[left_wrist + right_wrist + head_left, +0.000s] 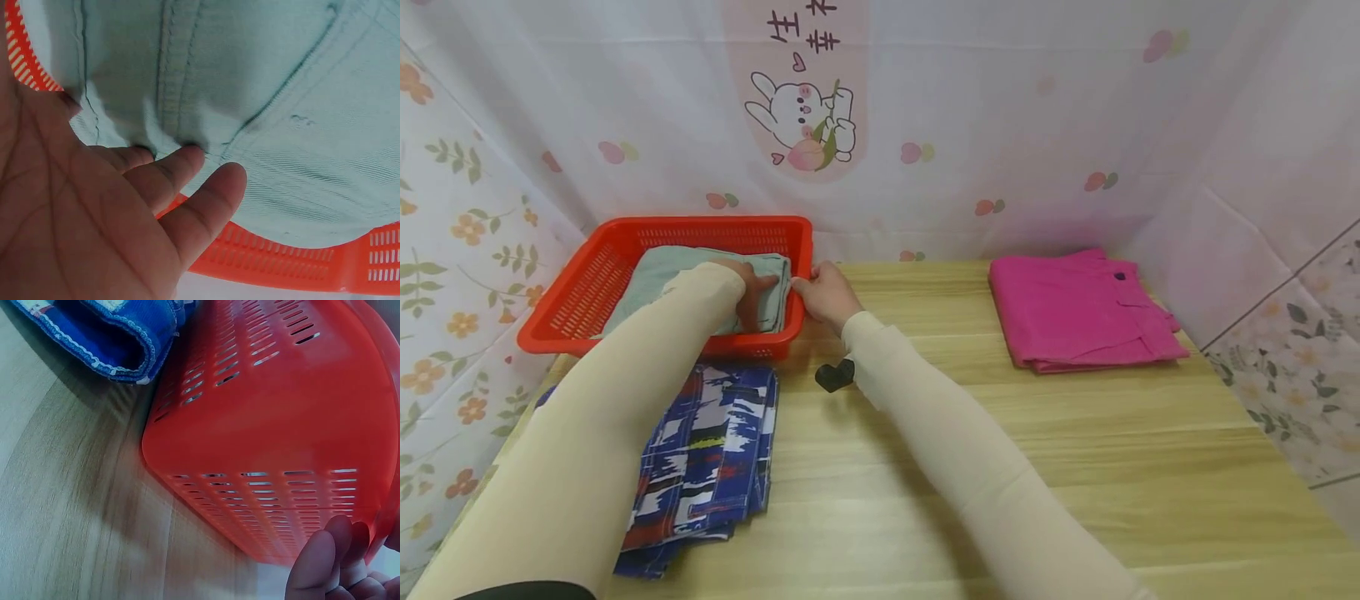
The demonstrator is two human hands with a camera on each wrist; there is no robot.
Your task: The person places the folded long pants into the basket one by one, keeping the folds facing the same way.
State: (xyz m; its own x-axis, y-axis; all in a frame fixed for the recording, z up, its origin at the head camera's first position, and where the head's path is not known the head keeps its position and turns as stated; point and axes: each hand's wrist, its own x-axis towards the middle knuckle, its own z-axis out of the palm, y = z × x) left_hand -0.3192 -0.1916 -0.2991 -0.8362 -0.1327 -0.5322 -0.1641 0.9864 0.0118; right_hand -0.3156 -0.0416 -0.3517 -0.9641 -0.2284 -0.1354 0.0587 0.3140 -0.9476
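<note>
At frame's upper left, the left hand (752,290), fingers extended, touches folded mint-green denim (658,275); the right hand (831,296) pinches a red perforated plastic basket (700,220). Dragging fingers could rumple folds.

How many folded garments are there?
3: pale green garment in the red basket, blue patterned garment in front of it, pink garment on the right. Others may be hidden.
</note>
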